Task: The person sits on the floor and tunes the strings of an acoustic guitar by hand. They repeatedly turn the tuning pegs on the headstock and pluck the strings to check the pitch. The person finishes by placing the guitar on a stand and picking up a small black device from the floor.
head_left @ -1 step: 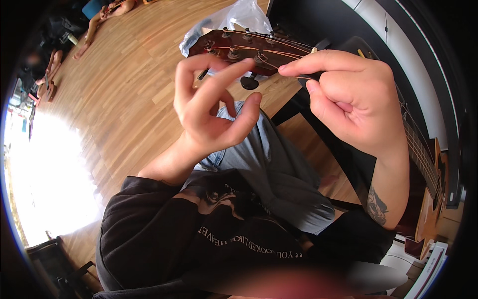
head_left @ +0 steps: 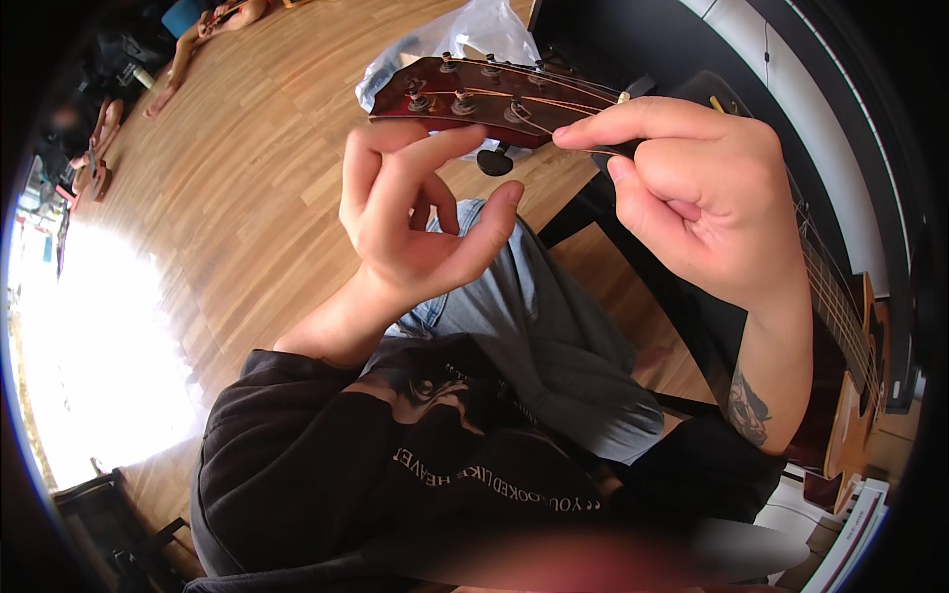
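A dark reddish guitar headstock (head_left: 395,95) with metal tuning posts lies in front of me, its strings running right. My right hand (head_left: 707,188) is closed, pinching a thin copper-coloured guitar string (head_left: 601,152) between thumb and forefinger. The string leads toward a post at the headstock's near edge. Below that edge sticks out a black tuning peg button (head_left: 494,162). My left hand (head_left: 415,208) hovers just left of this button, fingers curved and apart, holding nothing I can see. Its fingertips are slightly blurred. My right hand hides part of the neck.
Behind the headstock lies a clear plastic bag (head_left: 484,30). A strung fretboard (head_left: 835,306) and pale wooden guitar parts (head_left: 848,445) show at the right. My jeans-covered leg (head_left: 534,306) is below the hands. Other people's limbs (head_left: 178,69) and a small guitar (head_left: 96,178) appear far left.
My left hand's fingers have drawn slightly down and left, away from the headstock's edge. The right hand keeps its pinch on the string without visible movement.
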Available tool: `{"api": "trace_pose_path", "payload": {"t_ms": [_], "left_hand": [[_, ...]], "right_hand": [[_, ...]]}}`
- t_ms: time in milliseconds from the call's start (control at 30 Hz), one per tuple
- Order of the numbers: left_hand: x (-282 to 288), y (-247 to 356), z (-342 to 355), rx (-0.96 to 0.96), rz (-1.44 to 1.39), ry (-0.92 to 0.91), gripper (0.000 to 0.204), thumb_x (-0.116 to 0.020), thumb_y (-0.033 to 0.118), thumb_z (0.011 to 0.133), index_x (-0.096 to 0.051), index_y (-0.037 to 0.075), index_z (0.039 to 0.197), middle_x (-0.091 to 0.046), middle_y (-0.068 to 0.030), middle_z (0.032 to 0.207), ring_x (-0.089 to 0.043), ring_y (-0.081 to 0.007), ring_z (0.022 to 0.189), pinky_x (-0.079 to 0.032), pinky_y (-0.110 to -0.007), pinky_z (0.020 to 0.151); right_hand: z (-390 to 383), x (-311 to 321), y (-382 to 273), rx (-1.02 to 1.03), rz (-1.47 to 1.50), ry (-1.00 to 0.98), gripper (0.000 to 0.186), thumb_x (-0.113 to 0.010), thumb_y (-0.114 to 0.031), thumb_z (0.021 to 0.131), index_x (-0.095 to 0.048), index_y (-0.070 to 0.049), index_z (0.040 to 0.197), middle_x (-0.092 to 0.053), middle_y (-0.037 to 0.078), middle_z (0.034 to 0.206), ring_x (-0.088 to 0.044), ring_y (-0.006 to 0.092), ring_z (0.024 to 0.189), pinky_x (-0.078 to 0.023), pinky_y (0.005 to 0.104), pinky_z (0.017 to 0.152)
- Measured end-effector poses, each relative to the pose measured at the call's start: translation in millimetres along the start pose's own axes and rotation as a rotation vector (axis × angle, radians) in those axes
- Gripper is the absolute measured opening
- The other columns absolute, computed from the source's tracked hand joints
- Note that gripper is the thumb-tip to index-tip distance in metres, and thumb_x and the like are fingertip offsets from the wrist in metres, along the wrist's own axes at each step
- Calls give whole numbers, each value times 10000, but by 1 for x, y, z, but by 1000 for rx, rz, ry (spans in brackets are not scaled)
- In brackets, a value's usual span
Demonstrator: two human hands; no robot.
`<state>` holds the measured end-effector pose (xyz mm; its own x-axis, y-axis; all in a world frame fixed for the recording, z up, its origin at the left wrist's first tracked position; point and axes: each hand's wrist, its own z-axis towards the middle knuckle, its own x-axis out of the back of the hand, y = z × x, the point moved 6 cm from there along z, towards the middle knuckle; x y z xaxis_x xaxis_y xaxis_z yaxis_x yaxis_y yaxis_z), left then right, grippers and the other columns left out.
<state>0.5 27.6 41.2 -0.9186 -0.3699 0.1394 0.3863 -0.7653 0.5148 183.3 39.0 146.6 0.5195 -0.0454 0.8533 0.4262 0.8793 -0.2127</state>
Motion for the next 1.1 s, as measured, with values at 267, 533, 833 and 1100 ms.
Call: {"api": "trace_pose_path", "payload": {"t_ms": [267,533,833,1100], "left_hand": [[2,-6,-6,4,165,48,353,-931,60,727,-734,9,1014,-741,-36,820,-594,-7,541,-364,-155,451],[-3,9,3,-53,184,92,241,-877,-22,720,-777,30,933,-752,-27,830,-620,-26,566,-404,-174,457],[0,6,10,-209,156,-77,243,-869,18,706,-779,50,929,-673,-35,966,-578,-51,546,-431,-206,437],[2,0,7,-35,165,-24,272,-886,-8,714,-760,6,955,-634,-46,921,-522,-27,517,-379,-197,444]], "right_hand": [[-1,-1,1,2,-5,-15,393,-658,87,817,-381,-9,555,-776,153,1035,-502,127,502,-363,267,471],[-1,-1,1,20,7,8,367,-655,83,812,-408,-2,555,-779,141,1021,-476,129,477,-330,276,450],[2,-2,1,48,-4,14,336,-656,76,811,-440,7,564,-777,142,1015,-448,113,454,-310,276,438],[1,-3,0,46,8,37,301,-654,70,816,-479,15,576,-777,144,1018,-452,115,444,-314,272,438]]}}
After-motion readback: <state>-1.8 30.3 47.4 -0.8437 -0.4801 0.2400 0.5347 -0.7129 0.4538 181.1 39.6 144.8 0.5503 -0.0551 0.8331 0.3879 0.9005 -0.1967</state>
